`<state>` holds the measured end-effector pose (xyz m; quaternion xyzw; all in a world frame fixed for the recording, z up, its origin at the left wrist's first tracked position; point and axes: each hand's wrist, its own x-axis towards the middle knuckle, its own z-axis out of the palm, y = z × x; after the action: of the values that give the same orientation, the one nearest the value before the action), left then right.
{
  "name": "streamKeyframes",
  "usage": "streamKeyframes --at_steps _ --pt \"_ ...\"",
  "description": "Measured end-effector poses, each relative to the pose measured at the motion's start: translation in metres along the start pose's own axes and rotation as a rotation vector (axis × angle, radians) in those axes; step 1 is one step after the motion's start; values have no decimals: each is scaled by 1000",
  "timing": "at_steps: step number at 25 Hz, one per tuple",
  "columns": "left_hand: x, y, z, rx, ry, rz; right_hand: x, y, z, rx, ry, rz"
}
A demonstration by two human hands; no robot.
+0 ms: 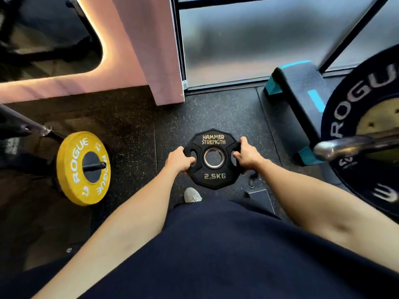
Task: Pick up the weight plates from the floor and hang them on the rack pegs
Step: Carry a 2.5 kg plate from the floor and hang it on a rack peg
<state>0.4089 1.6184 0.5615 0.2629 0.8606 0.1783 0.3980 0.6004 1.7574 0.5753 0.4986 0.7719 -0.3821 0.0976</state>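
**Both hands grip a small black plate above the gym floor**

Nearest the camera is the person's dark navy shirt [216, 255], with both bare forearms reaching forward from it. Just past the shirt's edge, a pale shoe [192, 195] shows on the speckled rubber floor [216, 113].

The black plate [213, 175], marked HAMMER STRENGTH and 2.5KG, serves as the landmark. It is held face up towards the camera, beyond the shoe. The left hand [178, 161] grips its left side, fingers curled into the grip slot there. The right hand [248, 155] grips the right side in the same way, thumb lying along the rim and fingers hooked through the slot. A steel ring lines the plate's centre hole. Whether the plate's lower edge touches the floor cannot be told.

Left of the black plate, well apart, a yellow plate [71, 169] marked ROGUE sits on a dark peg [95, 165] of a rack whose frame is blurred.

Right of the black plate, a large black bumper plate [354, 100] marked ROGUE fills the frame edge, with a chrome bar end [345, 145] jutting from it.

Beyond the black plate and to its right stands a dark step platform [302, 87] with teal trim. Farther back is a frosted glass panel [248, 44], and to the left of that a pink wall [151, 50].
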Motion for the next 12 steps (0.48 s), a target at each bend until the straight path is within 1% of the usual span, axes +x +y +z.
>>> streamKeyframes --at_steps 5,8,12 --pt "51 3 -62 -125 72 -65 74 -77 -26 -60 -65 -89" --pt "68 -11 -86 -236 157 -183 118 -125 -29 -162 -149 -199" --pt "76 -31 -105 -355 298 -401 173 -194 -22 -299 -335 -375"
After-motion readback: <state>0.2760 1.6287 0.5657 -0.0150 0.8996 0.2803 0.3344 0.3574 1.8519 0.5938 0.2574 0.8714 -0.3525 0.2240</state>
